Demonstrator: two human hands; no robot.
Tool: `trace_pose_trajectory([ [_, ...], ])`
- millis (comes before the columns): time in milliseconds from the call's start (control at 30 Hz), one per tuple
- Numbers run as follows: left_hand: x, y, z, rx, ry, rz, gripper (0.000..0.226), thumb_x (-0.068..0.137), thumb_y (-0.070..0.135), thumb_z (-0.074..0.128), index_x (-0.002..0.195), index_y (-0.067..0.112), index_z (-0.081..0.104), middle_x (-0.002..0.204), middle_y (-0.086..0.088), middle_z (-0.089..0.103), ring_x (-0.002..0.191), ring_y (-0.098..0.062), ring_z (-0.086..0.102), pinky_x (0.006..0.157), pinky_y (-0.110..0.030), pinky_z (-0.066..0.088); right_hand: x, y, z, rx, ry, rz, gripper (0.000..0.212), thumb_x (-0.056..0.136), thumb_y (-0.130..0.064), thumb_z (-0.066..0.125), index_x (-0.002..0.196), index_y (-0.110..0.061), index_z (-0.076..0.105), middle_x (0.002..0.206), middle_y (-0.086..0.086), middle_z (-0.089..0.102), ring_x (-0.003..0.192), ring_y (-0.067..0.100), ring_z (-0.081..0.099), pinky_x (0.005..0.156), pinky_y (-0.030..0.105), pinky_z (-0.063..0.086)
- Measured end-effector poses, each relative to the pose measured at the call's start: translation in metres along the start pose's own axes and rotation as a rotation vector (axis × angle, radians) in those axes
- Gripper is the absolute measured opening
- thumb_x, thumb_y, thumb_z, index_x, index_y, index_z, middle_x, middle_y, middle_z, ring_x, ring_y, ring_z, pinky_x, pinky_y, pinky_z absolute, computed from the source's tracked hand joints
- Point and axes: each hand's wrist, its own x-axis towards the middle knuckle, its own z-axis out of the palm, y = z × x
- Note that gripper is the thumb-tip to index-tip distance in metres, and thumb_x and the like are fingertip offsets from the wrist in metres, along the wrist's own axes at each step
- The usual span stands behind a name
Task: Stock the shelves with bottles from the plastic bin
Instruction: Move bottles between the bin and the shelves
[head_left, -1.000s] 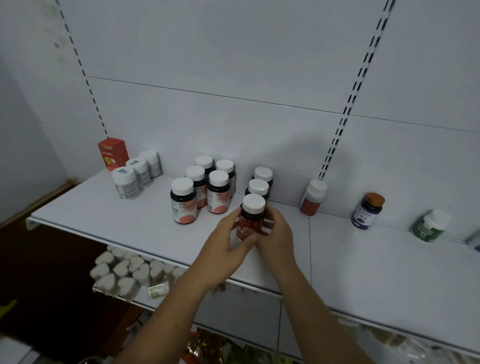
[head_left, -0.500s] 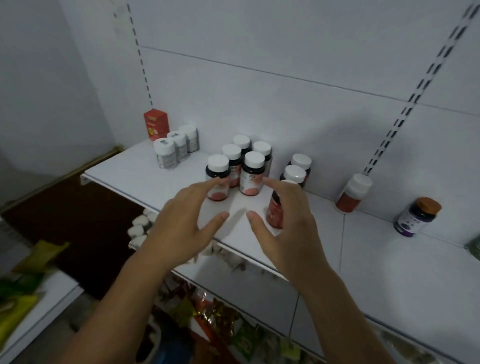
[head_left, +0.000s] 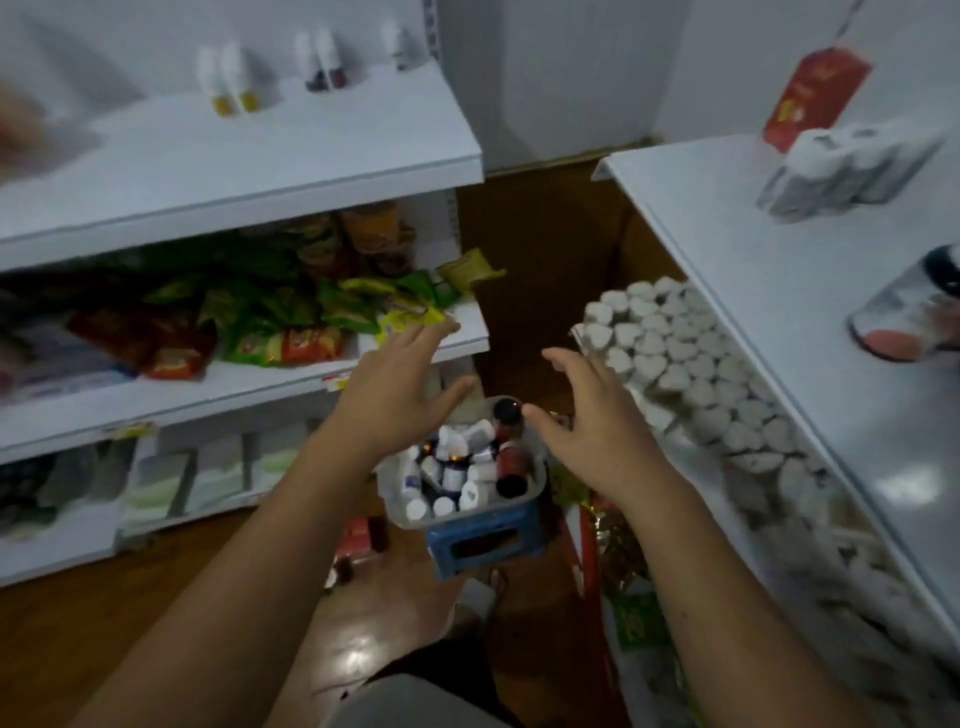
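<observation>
White shop shelving fills both sides of the head view, with a wooden floor (head_left: 104, 613) below the forearms. Both arms reach forward and down. The left hand (head_left: 395, 384) and the right hand (head_left: 597, 415) hover apart, each with fingers straight and spread, holding nothing, and the palms turn partly toward each other.

Between and just below the two hands sits the clear plastic bin (head_left: 519, 501), resting on a blue stool (head_left: 441, 551). Inside it lie the bottles (head_left: 452, 467), jumbled, mostly white-capped, with a dark red bottle (head_left: 511, 462) lying on the side nearer the right hand. The right thumb lies close to a dark cap at the far rim; whether it touches cannot be told.

To the right of the right hand runs a white shelf (head_left: 779, 291). On it, far beyond the hand, stand a blurred cluster of pale bottles (head_left: 841, 171) and a red box (head_left: 810, 93); a blurred bottle with a red label (head_left: 904, 317) shows at the frame's edge. Under that shelf, just beside the right hand, lie rows of white heart-shaped pieces (head_left: 675, 353).

To the left of the left hand, a second rack holds coloured snack packets (head_left: 291, 312), and small bottles (head_left: 234, 83) stand on its top shelf, well apart from the hands.
</observation>
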Motion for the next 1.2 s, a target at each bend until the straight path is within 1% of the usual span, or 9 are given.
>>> trace_pose_trajectory([
  [133, -0.021, -0.064, 0.05, -0.07, -0.161, -0.163, 0.067, 0.098, 0.06, 0.059, 0.154, 0.026, 0.044, 0.149, -0.001, 0.055, 0.135, -0.023, 0.055, 0.105, -0.047, 0.052, 0.022, 0.027, 0.073, 0.12, -0.173, 0.172, 0.059, 0.096, -0.039, 0.073, 0.148, -0.026, 0.048, 0.134, -0.003, 0.054, 0.121, 0.016, 0.055, 0.096, 0.03, 0.047],
  [267, -0.002, -0.097, 0.117, -0.226, -0.344, -0.274, 0.062, 0.1, 0.047, 0.067, 0.154, 0.022, 0.046, 0.149, -0.004, 0.056, 0.13, -0.026, 0.059, 0.102, -0.041, 0.052, 0.045, 0.068, 0.137, 0.136, -0.307, 0.383, 0.059, 0.093, -0.042, 0.075, 0.144, -0.024, 0.051, 0.138, 0.001, 0.061, 0.126, 0.026, 0.061, 0.1, 0.041, 0.053],
  [433, 0.073, -0.105, 0.215, -0.264, -0.475, -0.197, 0.067, 0.098, 0.026, 0.073, 0.157, 0.019, 0.042, 0.156, -0.013, 0.046, 0.136, -0.035, 0.054, 0.109, -0.046, 0.048, 0.073, 0.114, 0.202, 0.099, -0.417, 0.522, 0.041, 0.085, -0.036, 0.078, 0.12, -0.02, 0.064, 0.102, 0.0, 0.069, 0.098, 0.026, 0.069, 0.077, 0.037, 0.055],
  [500, 0.105, -0.107, 0.255, -0.22, -0.515, -0.107, 0.07, 0.096, 0.025, 0.074, 0.158, 0.022, 0.041, 0.154, -0.013, 0.046, 0.135, -0.037, 0.053, 0.105, -0.049, 0.05, 0.079, 0.14, 0.241, 0.108, -0.454, 0.547, 0.05, 0.083, -0.033, 0.081, 0.127, -0.024, 0.06, 0.106, 0.001, 0.068, 0.098, 0.026, 0.067, 0.082, 0.038, 0.057],
  [633, 0.153, -0.111, 0.316, -0.057, -0.587, 0.055, 0.076, 0.091, 0.033, 0.078, 0.157, 0.029, 0.039, 0.149, -0.01, 0.045, 0.13, -0.037, 0.052, 0.099, -0.051, 0.054, 0.086, 0.17, 0.302, 0.0, -0.461, 0.577, 0.085, 0.073, -0.056, 0.08, 0.144, -0.034, 0.038, 0.128, 0.004, 0.057, 0.114, 0.028, 0.063, 0.093, 0.048, 0.058],
  [867, 0.17, -0.124, 0.368, 0.114, -0.557, 0.185, 0.073, 0.091, 0.03, 0.078, 0.153, 0.037, 0.041, 0.149, -0.007, 0.036, 0.124, -0.036, 0.05, 0.086, -0.047, 0.057, 0.093, 0.164, 0.321, -0.183, -0.414, 0.581, 0.084, 0.085, -0.04, 0.078, 0.152, -0.031, 0.028, 0.151, 0.012, 0.044, 0.133, 0.032, 0.053, 0.11, 0.049, 0.047],
  [1033, 0.16, -0.13, 0.335, -0.162, -0.438, 0.028, 0.061, 0.086, 0.038, 0.081, 0.138, 0.024, 0.052, 0.131, -0.008, 0.055, 0.113, -0.032, 0.061, 0.086, -0.044, 0.057, 0.092, 0.157, 0.299, 0.125, -0.308, 0.701, 0.067, 0.073, -0.046, 0.081, 0.132, -0.031, 0.053, 0.127, -0.001, 0.06, 0.118, 0.024, 0.061, 0.1, 0.046, 0.055],
  [1133, 0.153, -0.131, 0.291, -0.535, -0.311, -0.252, 0.05, 0.083, 0.036, 0.086, 0.12, 0.023, 0.054, 0.111, -0.005, 0.065, 0.097, -0.022, 0.067, 0.081, -0.039, 0.057, 0.086, 0.146, 0.258, 0.401, -0.144, 0.719, 0.046, 0.079, -0.032, 0.084, 0.117, -0.027, 0.06, 0.107, -0.009, 0.062, 0.1, 0.016, 0.065, 0.082, 0.033, 0.057],
  [1200, 0.149, -0.124, 0.255, -0.879, -0.269, -0.475, 0.044, 0.085, 0.028, 0.087, 0.115, 0.019, 0.056, 0.117, -0.011, 0.067, 0.101, -0.024, 0.071, 0.087, -0.044, 0.062, 0.08, 0.133, 0.219, 0.544, -0.045, 0.704, 0.049, 0.083, -0.024, 0.087, 0.122, -0.027, 0.055, 0.112, -0.012, 0.059, 0.101, 0.006, 0.062, 0.078, 0.022, 0.052],
])
